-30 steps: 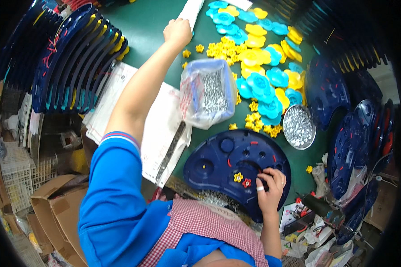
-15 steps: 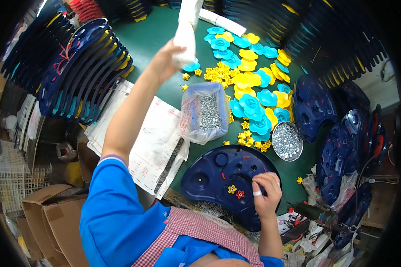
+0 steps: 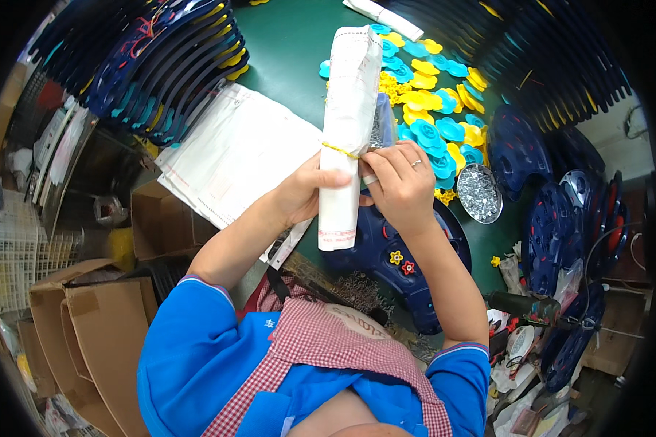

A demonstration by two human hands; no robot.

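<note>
My left hand point(image 3: 300, 191) is closed around a rolled bundle of white sheets point(image 3: 351, 87), with the thumb across its front. A yellow rubber band point(image 3: 337, 148) circles the roll near its middle. At the roll's right edge, the fingers of my right hand point(image 3: 401, 183) pinch together where the band ends; the fingertips are partly hidden. Beneath my hands lies a dark blue curved plastic panel point(image 3: 441, 280), carrying a yellow star-shaped piece point(image 3: 396, 257) and a red star-shaped piece point(image 3: 408, 267). The roll covers part of this panel and most of a bin of small metal parts point(image 3: 386, 120).
Loose white sheets point(image 3: 248, 153) lie to the left. Blue and yellow flower-shaped pieces point(image 3: 430, 135) spread behind, near a metal bowl of small shiny parts point(image 3: 479, 194). Stacked dark blue panels point(image 3: 189, 65) line both sides. Another white roll point(image 3: 386, 18) rests at the back.
My left hand has brought the white roll from the far side toward me, over the panel. My right hand has left the panel and risen to the band on the roll.
</note>
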